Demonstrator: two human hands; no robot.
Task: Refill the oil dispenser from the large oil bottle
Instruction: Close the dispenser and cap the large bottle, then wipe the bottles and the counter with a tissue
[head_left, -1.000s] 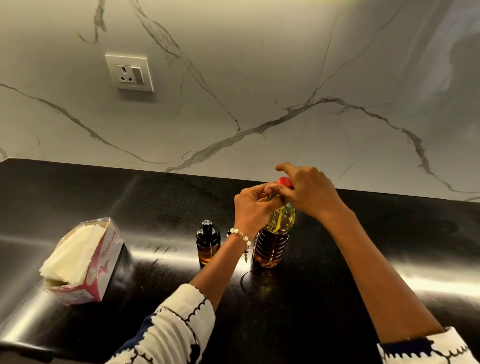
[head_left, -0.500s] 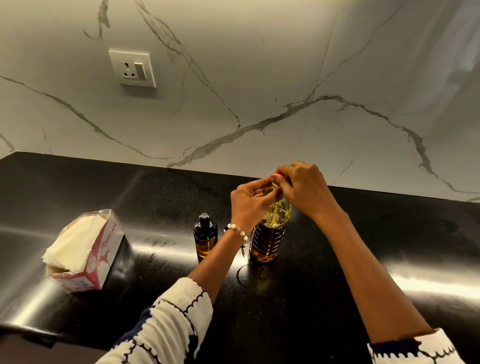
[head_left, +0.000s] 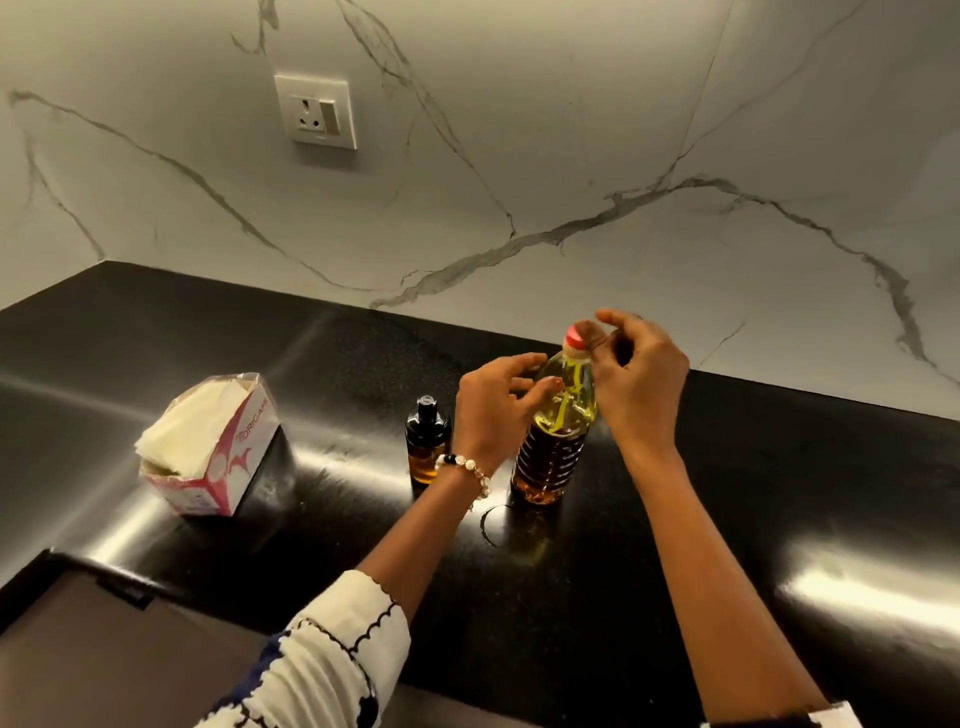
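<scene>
The large oil bottle (head_left: 553, 441) stands upright on the black counter (head_left: 753, 493), filled with yellow oil and topped by a red cap (head_left: 573, 338). My left hand (head_left: 493, 410) grips the bottle's shoulder from the left, thumb on its front. My right hand (head_left: 641, 384) is at the bottle's top from the right, thumb and fingers pinching the red cap. The oil dispenser (head_left: 427, 441), a small dark bottle with a black top and amber oil low inside, stands just left of my left hand, untouched.
An open tissue box (head_left: 208, 452) lies on the counter to the left. The marble wall behind carries a socket (head_left: 317, 111). The counter's front edge runs across the lower left, with a brown surface (head_left: 104, 649) below it.
My left hand has slid down from the cap to the bottle's shoulder. My right hand stays at the cap, which now shows more. My head has moved, shifting the view.
</scene>
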